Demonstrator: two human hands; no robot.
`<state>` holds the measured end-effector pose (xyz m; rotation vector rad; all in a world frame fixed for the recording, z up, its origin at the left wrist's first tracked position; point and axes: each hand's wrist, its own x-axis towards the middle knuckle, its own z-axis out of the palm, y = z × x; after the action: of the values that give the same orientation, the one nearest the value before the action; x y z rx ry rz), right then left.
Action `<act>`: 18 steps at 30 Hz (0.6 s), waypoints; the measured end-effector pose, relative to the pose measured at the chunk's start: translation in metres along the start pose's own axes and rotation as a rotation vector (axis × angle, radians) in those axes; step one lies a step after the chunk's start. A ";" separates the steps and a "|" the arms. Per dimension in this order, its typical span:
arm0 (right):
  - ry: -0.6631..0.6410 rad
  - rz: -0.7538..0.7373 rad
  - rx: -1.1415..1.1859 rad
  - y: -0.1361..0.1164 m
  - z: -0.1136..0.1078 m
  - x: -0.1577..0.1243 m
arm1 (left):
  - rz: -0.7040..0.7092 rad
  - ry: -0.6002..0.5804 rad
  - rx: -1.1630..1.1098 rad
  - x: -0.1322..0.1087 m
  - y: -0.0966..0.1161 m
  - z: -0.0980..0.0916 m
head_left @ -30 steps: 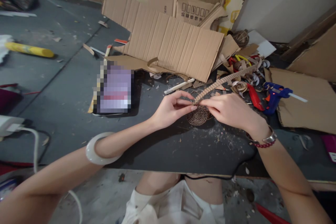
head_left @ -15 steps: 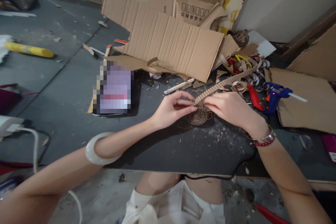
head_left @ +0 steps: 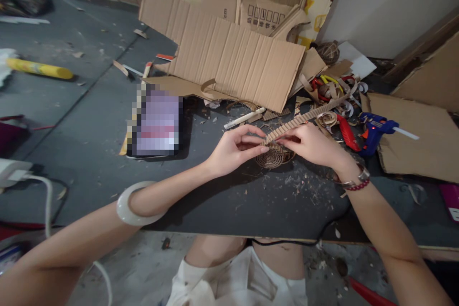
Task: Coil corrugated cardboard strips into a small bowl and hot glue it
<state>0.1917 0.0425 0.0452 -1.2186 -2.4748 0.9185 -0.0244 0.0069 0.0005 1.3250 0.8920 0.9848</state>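
Tabletop edge (head_left: 287,240) lies below left hand (head_left: 233,149), right hand (head_left: 308,146) pinching cardboard strip (head_left: 297,122).

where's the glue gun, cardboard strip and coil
blue hot glue gun (head_left: 373,133): head view, on body
ridged tan cardboard strip (head_left: 297,122): head view, mid-length
coiled tan cardboard disc (head_left: 272,163): head view, lower rim

a small craft workshop, going by the blue hot glue gun (head_left: 373,133) lying on a black table (head_left: 229,210) strewn with curled cardboard strips (head_left: 327,118) and dusty scraps, the flattened corrugated cardboard sheets (head_left: 236,62) heaped along its far side, and the bare, littered concrete floor (head_left: 143,260) around it.
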 end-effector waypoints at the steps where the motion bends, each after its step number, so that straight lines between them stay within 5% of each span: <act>1: -0.020 -0.007 0.169 0.005 0.003 0.003 | 0.002 0.000 -0.005 0.000 0.000 0.000; 7: -0.048 0.081 0.687 0.023 0.019 0.015 | 0.013 -0.001 -0.015 0.000 -0.001 0.000; 18: -0.059 0.083 0.776 0.018 0.022 0.015 | -0.003 -0.010 0.004 0.000 -0.001 0.000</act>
<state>0.1834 0.0523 0.0156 -1.0074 -1.7874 1.7248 -0.0244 0.0065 -0.0004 1.3299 0.8888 0.9738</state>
